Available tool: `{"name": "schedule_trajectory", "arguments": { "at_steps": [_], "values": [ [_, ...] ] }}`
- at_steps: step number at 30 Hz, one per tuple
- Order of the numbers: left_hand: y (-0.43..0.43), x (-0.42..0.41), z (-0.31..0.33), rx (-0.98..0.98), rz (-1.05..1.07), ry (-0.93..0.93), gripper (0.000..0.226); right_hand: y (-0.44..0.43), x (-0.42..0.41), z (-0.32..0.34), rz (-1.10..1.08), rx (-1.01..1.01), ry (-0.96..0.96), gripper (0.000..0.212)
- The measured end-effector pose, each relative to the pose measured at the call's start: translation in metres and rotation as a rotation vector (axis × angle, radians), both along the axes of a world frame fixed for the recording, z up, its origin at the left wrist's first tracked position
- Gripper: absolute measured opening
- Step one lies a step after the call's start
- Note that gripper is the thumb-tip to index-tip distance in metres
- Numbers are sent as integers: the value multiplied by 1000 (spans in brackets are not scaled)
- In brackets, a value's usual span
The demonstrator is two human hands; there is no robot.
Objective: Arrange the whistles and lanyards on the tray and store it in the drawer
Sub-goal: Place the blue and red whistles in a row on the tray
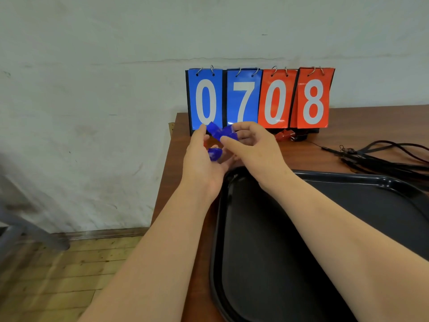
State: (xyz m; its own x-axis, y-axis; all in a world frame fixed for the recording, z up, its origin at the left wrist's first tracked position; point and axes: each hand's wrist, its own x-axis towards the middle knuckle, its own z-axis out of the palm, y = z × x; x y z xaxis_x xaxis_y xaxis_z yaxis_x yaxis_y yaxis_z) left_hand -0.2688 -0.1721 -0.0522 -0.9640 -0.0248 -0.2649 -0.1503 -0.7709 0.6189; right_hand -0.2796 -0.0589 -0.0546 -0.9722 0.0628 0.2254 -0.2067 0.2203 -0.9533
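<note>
My right hand [251,147] pinches a blue whistle [228,133] between thumb and fingers, just above the table's far left corner. A second blue whistle [213,129] touches it, against the fingertips of my left hand [204,163]. A third blue whistle [214,154] rests in my left palm. A red whistle [283,135] lies on the table below the scoreboard. A bundle of black lanyards [380,156] sprawls at the right. The black tray [348,201] sits under my right forearm with nothing visible on it.
A flip scoreboard [260,98] reading 0 7 0 8 stands at the back of the brown table [301,154], against a white wall. The table's left edge drops to a wooden floor. A grey blurred object [23,219] stands at the far left.
</note>
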Motion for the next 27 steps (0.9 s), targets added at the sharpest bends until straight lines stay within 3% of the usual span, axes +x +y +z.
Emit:
{"name": "schedule_trajectory", "arguments": {
  "at_steps": [5, 8, 10, 13, 15, 19, 27],
  "values": [
    [-5, -2, -4, -14, 7, -17, 41, 3, 0, -2, 71, 8, 13, 39],
    [-4, -4, -4, -68, 24, -58, 37, 8, -7, -7, -71, 69, 66, 27],
    [-4, -2, -2, -21, 14, -69, 35, 13, -12, -13, -185, 326, 136, 24],
    [-7, 0, 0, 47, -10, -80, 28, 20, -20, -22, -133, 763, 197, 33],
    [-8, 1, 0, 62, -20, -85, 23, 20, -21, -23, -95, 868, 161, 34],
    [-9, 4, -1, 91, -43, -78, 22, 20, -23, -22, -119, 944, 120, 26],
    [-10, 6, 2, 56, -24, -61, 23, 17, -24, -20, -201, 814, 14, 15]
  ]
}}
